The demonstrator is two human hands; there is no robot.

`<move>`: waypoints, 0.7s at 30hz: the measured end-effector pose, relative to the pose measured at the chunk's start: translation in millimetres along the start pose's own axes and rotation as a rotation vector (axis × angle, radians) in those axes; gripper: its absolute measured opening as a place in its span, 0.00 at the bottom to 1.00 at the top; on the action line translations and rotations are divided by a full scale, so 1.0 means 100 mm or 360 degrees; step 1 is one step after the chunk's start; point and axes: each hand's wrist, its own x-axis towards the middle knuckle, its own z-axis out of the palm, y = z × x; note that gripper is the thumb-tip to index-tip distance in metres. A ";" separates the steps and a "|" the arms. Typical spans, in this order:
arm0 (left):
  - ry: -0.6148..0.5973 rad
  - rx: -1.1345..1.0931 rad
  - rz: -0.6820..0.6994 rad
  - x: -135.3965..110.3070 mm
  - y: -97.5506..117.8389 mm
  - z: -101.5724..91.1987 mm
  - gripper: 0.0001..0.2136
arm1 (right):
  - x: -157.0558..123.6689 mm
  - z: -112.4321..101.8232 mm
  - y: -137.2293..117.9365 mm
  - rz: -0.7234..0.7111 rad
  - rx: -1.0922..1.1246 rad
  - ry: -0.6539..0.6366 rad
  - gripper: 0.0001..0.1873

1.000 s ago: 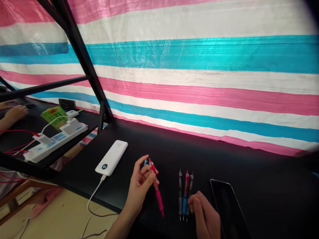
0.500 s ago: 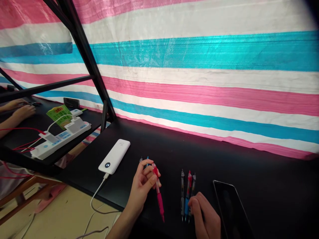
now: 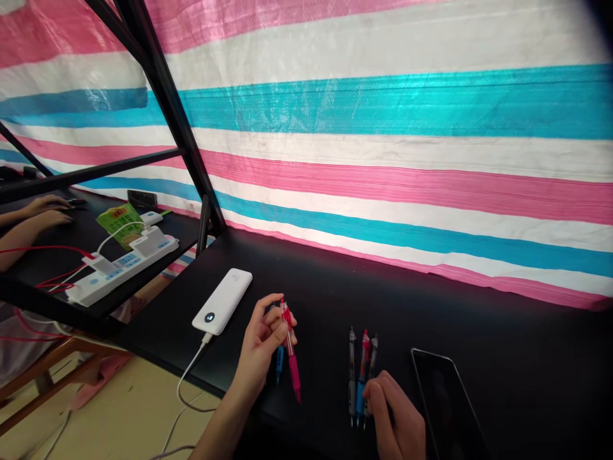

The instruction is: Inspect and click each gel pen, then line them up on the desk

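On the table — left hand pinching a pink pen, right hand curled at three pens.

Gripped between thumb and fingers, the pink pen slants, tip toward the near edge; a blue pen, partly hidden by the left hand, shows just beside it. The three pens lie side by side, the middle one red-topped and blue-gripped. The right hand's bent fingers cover part of the rightmost — whether they hold it, I cannot tell. Right of them lies a phone; left of the left hand, a white power bank with its cable.
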 end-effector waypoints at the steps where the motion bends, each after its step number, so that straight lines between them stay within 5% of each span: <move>1: 0.0001 0.0014 0.0011 0.02 0.02 -0.02 0.22 | 0.00 0.00 0.00 0.0009 0.0003 0.0002 0.24; 21: -0.0155 0.0684 -0.0026 0.40 0.00 -0.12 0.16 | 0.00 -0.01 0.02 -0.0036 -0.0053 0.0042 0.23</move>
